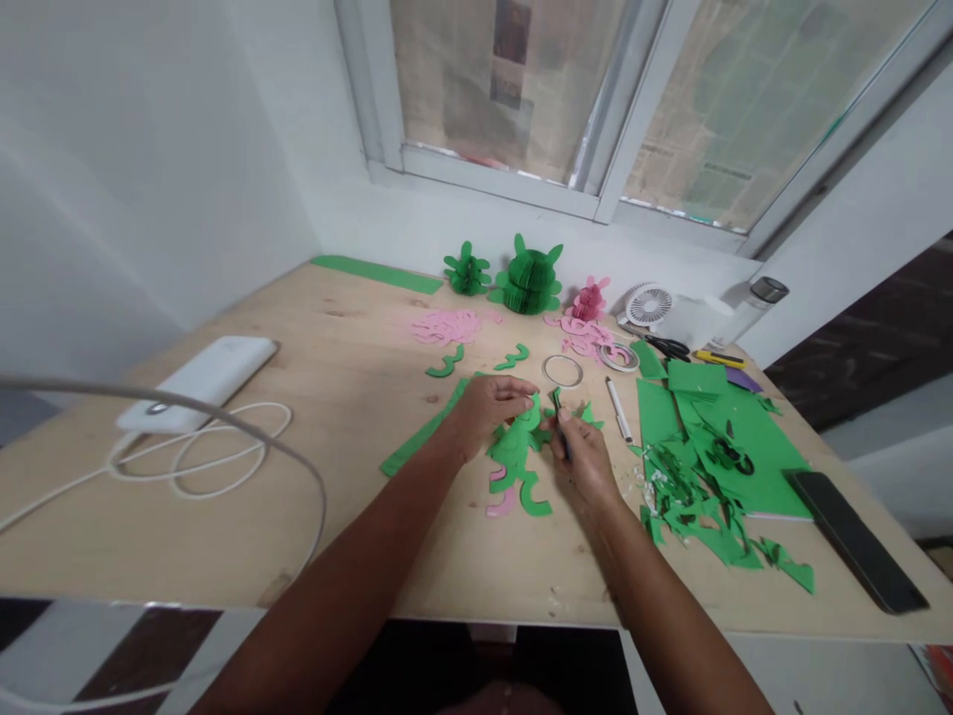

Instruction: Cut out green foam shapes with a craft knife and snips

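Near the middle of the wooden table, my left hand (487, 409) pinches a small green paper piece (533, 409) between thumb and fingers. Just to its right, my right hand (585, 455) is closed around a slim dark tool (559, 417), whose exact kind is hard to make out. Green paper cutouts (513, 447) lie beneath and between the hands, with a curved green cutout (533, 495) and a pink one (501, 502) nearer the front edge. Two wavy green cutouts (445, 362) (512, 357) rest beyond my left hand.
Green and pink paper figures (528, 281) stand by the wall beside a small fan (648, 306). Green sheets and scraps (685, 497), a marker (618, 409), tape rings (562, 371) and a phone (856, 541) lie right. A white power bank (201, 382) with cable lies left.
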Demonstrator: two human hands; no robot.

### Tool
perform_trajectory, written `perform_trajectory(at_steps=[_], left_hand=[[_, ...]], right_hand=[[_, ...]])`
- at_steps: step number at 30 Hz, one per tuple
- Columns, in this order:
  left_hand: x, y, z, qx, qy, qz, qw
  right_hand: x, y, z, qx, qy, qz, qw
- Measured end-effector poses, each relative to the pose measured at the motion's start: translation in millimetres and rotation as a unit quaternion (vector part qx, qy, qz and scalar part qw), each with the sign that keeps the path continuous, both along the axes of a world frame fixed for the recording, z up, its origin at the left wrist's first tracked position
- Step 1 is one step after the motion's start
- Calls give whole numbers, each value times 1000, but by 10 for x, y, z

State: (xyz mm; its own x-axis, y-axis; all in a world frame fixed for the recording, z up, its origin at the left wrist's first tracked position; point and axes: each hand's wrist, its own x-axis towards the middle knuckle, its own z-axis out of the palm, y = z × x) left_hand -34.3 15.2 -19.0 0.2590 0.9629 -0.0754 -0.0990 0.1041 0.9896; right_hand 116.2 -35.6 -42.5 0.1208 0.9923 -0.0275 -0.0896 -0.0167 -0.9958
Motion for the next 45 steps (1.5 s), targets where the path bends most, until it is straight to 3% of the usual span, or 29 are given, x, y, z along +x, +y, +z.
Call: perform_trajectory(at_steps=[6,13,17,32,45], left_hand=[[110,-24,-39,-66,-90,72,991],[149,-68,-39,-98,-173,64,978],[146,-85,-18,-103,-181,49,977],[116,-73,-15,-60,-127,86,986],[111,-41,-87,-72,-141,113,981]], right_hand=[[-22,6,-51,18,-25,19,999],[3,43,-93,6,-25,-15,1000],[47,60,-122,-5,-5,-19,1000],[59,42,-58,-11,-26,8,1000],[137,60,53,-31,65,-77,994]])
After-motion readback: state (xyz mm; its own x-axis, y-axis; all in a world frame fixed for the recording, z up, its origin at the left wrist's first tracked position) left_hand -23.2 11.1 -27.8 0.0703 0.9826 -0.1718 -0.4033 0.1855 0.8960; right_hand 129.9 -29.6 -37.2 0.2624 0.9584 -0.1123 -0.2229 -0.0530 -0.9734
